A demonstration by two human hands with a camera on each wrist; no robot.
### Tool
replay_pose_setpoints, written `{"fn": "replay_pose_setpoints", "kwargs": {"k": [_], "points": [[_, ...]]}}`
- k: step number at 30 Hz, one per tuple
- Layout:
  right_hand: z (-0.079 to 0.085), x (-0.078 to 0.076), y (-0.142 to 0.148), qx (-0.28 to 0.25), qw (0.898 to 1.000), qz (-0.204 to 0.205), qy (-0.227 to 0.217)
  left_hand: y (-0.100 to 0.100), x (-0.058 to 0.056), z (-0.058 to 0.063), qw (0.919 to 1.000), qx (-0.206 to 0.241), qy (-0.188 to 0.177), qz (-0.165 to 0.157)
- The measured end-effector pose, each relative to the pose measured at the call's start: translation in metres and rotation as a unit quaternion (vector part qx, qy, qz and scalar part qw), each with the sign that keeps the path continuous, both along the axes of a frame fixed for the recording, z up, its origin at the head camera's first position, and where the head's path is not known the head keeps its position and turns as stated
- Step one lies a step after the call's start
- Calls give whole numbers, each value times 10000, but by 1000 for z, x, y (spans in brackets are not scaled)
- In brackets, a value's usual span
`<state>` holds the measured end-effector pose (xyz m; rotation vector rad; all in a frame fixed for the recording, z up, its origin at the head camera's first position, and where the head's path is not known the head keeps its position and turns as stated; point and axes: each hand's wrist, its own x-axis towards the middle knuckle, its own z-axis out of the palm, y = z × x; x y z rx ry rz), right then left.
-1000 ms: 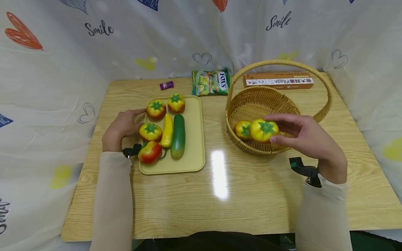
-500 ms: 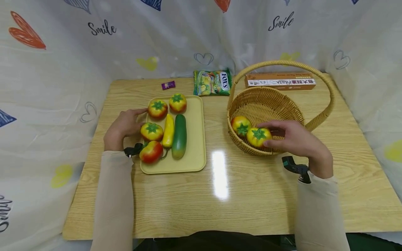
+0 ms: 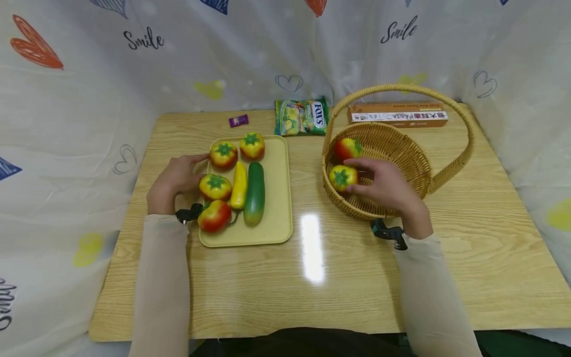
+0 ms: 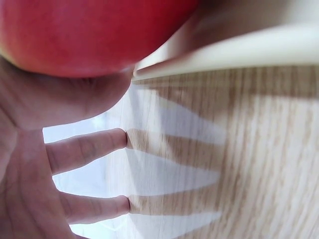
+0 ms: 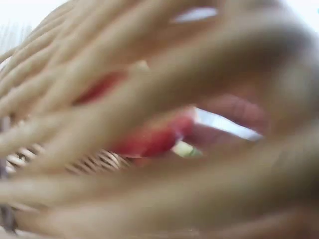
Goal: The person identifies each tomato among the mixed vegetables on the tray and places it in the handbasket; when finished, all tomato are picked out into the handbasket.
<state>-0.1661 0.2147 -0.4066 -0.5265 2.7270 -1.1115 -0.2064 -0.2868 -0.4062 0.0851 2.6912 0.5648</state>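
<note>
gripping tomato (image 3: 341, 178) between thumb and fingers of my right hand (image 3: 384, 185), inside basket (image 3: 399, 148) by left wall; second tomato (image 3: 346, 149) just beyond. my left hand (image 3: 171, 179), fingers spread, at left edge of tray (image 3: 275, 213), well apart from basket.

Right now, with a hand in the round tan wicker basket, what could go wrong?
The right hand might bump its round yellow-red fruit into the round, mostly red fruit beside it. The left hand, close to the flat rectangular yellow tray, might nudge off the smooth red-orange fruit at its left edge.
</note>
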Motion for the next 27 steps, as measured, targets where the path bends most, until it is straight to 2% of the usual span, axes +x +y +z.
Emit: {"fn": "replay_pose_setpoints", "kwargs": {"k": [7, 12, 16, 19, 23, 27], "points": [[5, 5, 1, -71, 9996, -247, -120, -1, 0, -2, 10000, -41, 14, -33], [16, 11, -2, -244, 9989, -325, 225, -2, 0, -2, 10000, -69, 37, -35], [30, 14, -17, -666, 9961, -1, 574, -3, 0, -2, 10000, -81, 19, -35], [42, 14, -36, -1076, 9913, 360, 661, -3, 0, -2, 10000, -76, 4, -22], [54, 13, -66, -1482, 9835, 850, 598, -3, -1, -2, 10000, -77, 17, -1], [65, 14, -98, -1624, 9778, 1266, 383, -1, 0, 0, 10000, -75, 24, -14]]}}
